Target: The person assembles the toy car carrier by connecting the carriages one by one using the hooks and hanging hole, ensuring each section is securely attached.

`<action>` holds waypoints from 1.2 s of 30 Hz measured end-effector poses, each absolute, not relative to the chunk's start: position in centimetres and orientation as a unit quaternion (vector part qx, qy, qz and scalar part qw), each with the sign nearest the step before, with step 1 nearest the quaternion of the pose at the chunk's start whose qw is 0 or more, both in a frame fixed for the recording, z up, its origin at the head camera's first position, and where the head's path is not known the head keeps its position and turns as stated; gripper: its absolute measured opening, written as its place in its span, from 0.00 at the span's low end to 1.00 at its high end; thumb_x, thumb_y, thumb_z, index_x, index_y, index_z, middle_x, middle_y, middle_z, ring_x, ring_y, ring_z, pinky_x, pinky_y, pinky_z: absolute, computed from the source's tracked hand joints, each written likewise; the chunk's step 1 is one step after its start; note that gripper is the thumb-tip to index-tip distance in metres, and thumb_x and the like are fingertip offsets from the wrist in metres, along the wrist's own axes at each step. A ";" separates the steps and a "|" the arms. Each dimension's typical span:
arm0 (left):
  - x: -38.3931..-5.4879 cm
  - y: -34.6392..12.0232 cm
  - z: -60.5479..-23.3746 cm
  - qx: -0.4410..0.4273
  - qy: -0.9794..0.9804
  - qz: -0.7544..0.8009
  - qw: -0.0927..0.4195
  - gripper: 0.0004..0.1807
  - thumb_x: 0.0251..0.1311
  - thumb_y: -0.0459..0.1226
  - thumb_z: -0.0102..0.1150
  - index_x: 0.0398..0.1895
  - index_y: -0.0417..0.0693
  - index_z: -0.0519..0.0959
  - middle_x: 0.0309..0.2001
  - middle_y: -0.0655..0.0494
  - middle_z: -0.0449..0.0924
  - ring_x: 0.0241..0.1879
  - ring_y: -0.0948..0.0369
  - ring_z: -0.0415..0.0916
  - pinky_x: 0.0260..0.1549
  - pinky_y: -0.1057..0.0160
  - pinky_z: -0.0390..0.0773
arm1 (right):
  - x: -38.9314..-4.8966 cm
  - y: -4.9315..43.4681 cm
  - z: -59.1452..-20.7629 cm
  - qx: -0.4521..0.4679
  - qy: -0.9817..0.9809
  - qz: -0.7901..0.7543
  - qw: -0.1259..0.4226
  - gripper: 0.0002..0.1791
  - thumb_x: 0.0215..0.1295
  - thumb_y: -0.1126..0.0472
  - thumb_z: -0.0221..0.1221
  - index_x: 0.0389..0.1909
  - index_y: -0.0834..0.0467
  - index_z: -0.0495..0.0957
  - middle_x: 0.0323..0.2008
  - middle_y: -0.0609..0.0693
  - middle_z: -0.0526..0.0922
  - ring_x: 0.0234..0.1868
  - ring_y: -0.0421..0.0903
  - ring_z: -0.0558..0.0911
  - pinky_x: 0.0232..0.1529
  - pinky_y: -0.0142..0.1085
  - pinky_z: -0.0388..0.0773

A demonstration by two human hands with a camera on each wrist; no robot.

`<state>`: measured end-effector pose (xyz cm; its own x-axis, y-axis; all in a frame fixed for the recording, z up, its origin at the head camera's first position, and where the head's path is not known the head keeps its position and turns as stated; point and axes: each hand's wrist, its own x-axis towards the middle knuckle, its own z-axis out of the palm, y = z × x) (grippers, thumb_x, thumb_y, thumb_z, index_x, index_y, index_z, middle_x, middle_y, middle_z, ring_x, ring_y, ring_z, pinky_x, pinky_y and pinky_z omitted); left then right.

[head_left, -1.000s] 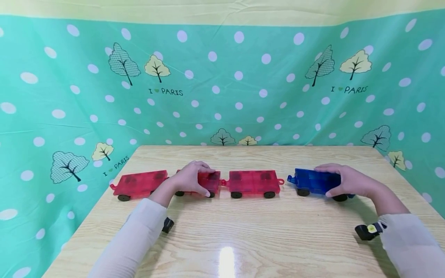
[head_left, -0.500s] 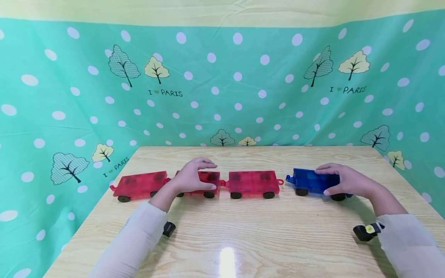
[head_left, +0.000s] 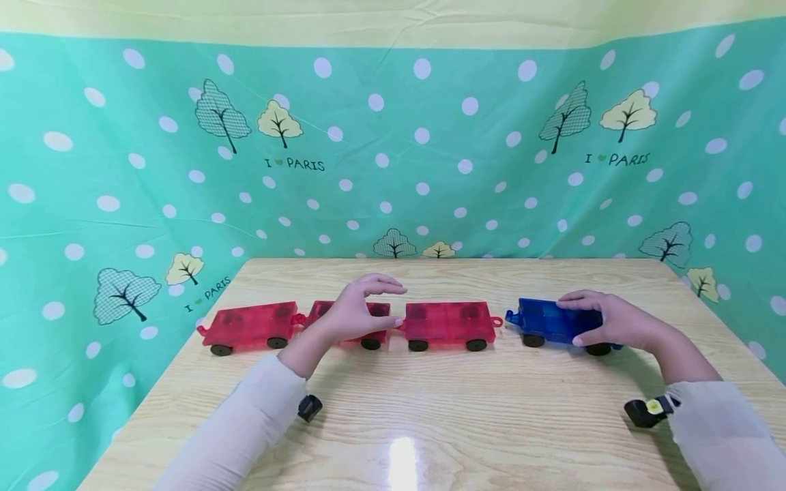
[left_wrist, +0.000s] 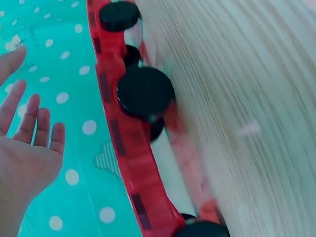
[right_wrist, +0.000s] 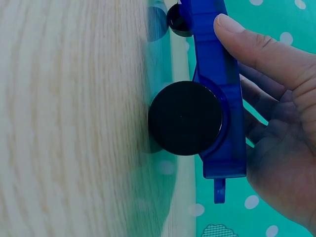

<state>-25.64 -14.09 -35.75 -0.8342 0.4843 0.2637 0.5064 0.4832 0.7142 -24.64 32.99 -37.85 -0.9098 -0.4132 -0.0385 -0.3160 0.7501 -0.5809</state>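
Note:
Three red see-through toy train cars with black wheels form a row on the table: a left red car [head_left: 252, 324], a middle red car [head_left: 379, 308] and a right red car [head_left: 449, 320]. My left hand [head_left: 353, 310] hovers over the middle car, fingers and thumb spread, holding nothing; the left wrist view shows its fingers apart from the red cars. At the right, my right hand [head_left: 617, 324] grips a blue toy train car [head_left: 540, 319] from behind. Its thumb [right_wrist: 234, 29] lies on the blue side in the right wrist view. A gap separates the blue hook from the red ring.
The wooden table [head_left: 467, 409] reaches back to a green dotted curtain [head_left: 424, 157]. Black wrist cameras, one at the left sleeve [head_left: 310, 408] and one at the right sleeve [head_left: 641, 412], hang low over the tabletop.
My left hand has let go of the middle red car, lifted, and shifted right toward the right red car. My right hand stays on the blue car, almost unmoved.

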 end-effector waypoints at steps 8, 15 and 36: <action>-24.9 -12.0 -35.3 -0.275 -0.844 -0.460 -0.012 0.27 0.53 0.41 0.73 0.58 0.53 0.80 0.58 0.61 0.75 0.60 0.55 0.68 0.58 0.43 0.69 | -24.6 33.0 -37.7 -0.201 0.932 -0.291 0.084 0.41 0.50 0.51 0.73 0.64 0.64 0.72 0.66 0.67 0.64 0.65 0.75 0.57 0.57 0.69 0.60; -24.9 -10.2 -35.5 -0.292 -0.832 -0.471 -0.029 0.28 0.54 0.38 0.72 0.59 0.50 0.76 0.56 0.57 0.74 0.58 0.52 0.69 0.58 0.46 0.70 | -24.7 33.0 -37.8 -0.203 0.931 -0.292 0.088 0.41 0.51 0.51 0.73 0.64 0.64 0.72 0.66 0.67 0.64 0.65 0.75 0.57 0.57 0.69 0.60; -25.3 -5.5 -36.2 -0.327 -0.889 -0.311 -0.071 0.34 0.58 0.48 0.65 0.67 0.47 0.71 0.65 0.55 0.65 0.67 0.56 0.57 0.62 0.54 0.65 | -24.7 32.8 -37.9 -0.201 0.929 -0.298 0.092 0.41 0.52 0.51 0.73 0.65 0.64 0.71 0.67 0.66 0.63 0.66 0.75 0.56 0.57 0.70 0.60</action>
